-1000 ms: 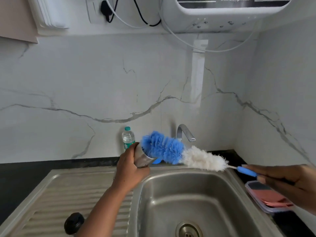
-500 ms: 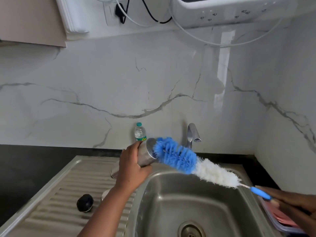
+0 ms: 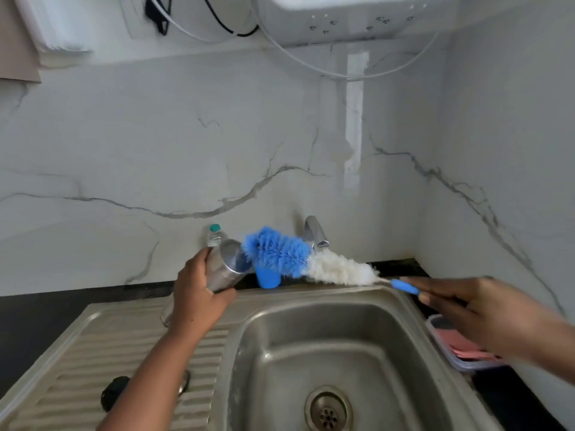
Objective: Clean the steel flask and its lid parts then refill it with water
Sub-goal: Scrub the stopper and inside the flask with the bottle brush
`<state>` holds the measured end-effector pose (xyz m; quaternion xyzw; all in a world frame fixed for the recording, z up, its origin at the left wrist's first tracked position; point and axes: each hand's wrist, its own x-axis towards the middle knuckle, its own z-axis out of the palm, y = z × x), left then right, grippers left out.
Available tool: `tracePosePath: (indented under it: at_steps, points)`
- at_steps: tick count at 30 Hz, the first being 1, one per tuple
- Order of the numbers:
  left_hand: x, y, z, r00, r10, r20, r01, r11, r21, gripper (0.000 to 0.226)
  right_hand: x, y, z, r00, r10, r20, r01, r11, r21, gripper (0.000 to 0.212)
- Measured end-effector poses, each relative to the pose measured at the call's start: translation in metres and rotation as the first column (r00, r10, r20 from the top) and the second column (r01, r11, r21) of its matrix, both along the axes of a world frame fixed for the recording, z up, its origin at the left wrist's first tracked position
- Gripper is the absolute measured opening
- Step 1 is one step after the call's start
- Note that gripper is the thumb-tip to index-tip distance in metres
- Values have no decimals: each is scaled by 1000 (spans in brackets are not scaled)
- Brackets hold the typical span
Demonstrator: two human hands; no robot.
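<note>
While the left forearm is reaching up from the bottom edge across the ribbed drainboard (image 3: 93,353), the left hand (image 3: 199,293) is wrapping its curled fingers and thumb round the steel flask (image 3: 225,265), gripping it mid-body. That flask is lying tilted, its open mouth pointing up and to the right, hanging over the seam between drainboard and sink basin (image 3: 326,353). Down by the forearm, a black round lid part (image 3: 113,396) is sitting on the ridges, partly hidden, and a glint of metal is showing just right of the arm, though what it is I cannot tell. Behind the flask, a small plastic water bottle (image 3: 214,234) with a green cap is standing against the marble wall. Moving right, the bottle brush (image 3: 280,255) is coming in with its blue bristle head right at the flask's mouth, touching the rim or just beside it; whether the tip is inside I cannot tell. A blue cup (image 3: 267,278) is standing on the dark counter just below the bristles, and the tap (image 3: 315,233) is poking out behind them. The white fluffy section is trailing towards the blue handle, and the right hand (image 3: 466,309) is pinching that handle at its end, fingers curled round it, arm stretching in from the right edge over a clear lidded container (image 3: 460,359) with something pink inside.
</note>
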<state>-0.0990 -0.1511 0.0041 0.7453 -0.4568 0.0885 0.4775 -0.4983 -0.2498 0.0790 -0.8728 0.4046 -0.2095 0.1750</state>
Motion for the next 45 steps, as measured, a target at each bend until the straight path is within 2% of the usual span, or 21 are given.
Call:
tracePosePath:
  at_steps: [4, 8, 10, 14, 20, 23, 25, 27, 29, 31, 33, 36, 37, 41, 45]
  points:
    - [5, -2, 2, 998, -44, 49, 43, 999, 27, 88, 21, 14, 21, 997, 42, -67, -49, 993, -104, 34]
    - [20, 1, 5, 998, -48, -37, 47, 999, -23, 88, 21, 28, 15, 996, 41, -80, -45, 998, -48, 32]
    - [19, 3, 5, 999, -40, -26, 40, 999, -8, 89, 15, 28, 14, 998, 10, -55, -12, 999, -40, 31]
    - [17, 5, 1, 994, -111, 16, 110, 993, 35, 89, 21, 31, 24, 995, -68, -77, 57, 988, -140, 34]
    - [22, 10, 1, 983, -113, -143, 110, 993, -29, 87, 34, 45, 13, 996, 66, -60, -69, 996, -55, 38]
    - [31, 17, -1, 987, -85, -135, 84, 996, -13, 87, 25, 42, 8, 998, 22, -57, -21, 1000, 10, 22]
    - [31, 22, -3, 990, -80, -119, 81, 997, 9, 89, 23, 35, 6, 997, -43, -64, 42, 999, -12, 50]
    - [25, 24, -5, 987, -102, -121, 106, 994, 26, 90, 27, 28, 1, 997, -37, -70, 35, 999, -30, 63]
    - [20, 25, -7, 981, -129, -146, 132, 991, 14, 90, 40, 32, 5, 998, 40, -57, -40, 999, -5, 55]
    - [18, 26, -8, 968, -140, -210, 140, 990, -16, 89, 50, 41, 5, 993, 114, -29, -115, 993, -2, 28]
    - [19, 29, -8, 950, -148, -276, 139, 989, -51, 83, 48, 47, 3, 992, 122, -13, -121, 992, 17, 26]
    - [22, 36, -7, 934, -139, -330, 117, 989, -87, 77, 33, 39, -9, 997, 73, -35, -71, 997, 37, 60]
    - [23, 38, -9, 936, -126, -330, 105, 991, -80, 77, 28, 32, -15, 998, 56, -30, -56, 998, 31, 64]
    - [22, 44, -19, 954, -126, -271, 125, 992, -20, 83, 35, 26, -18, 998, 59, -28, -59, 998, 20, 60]
    - [20, 48, -20, 923, -143, -357, 120, 989, -85, 74, 55, 42, -13, 987, 134, -90, -130, 990, 48, 61]
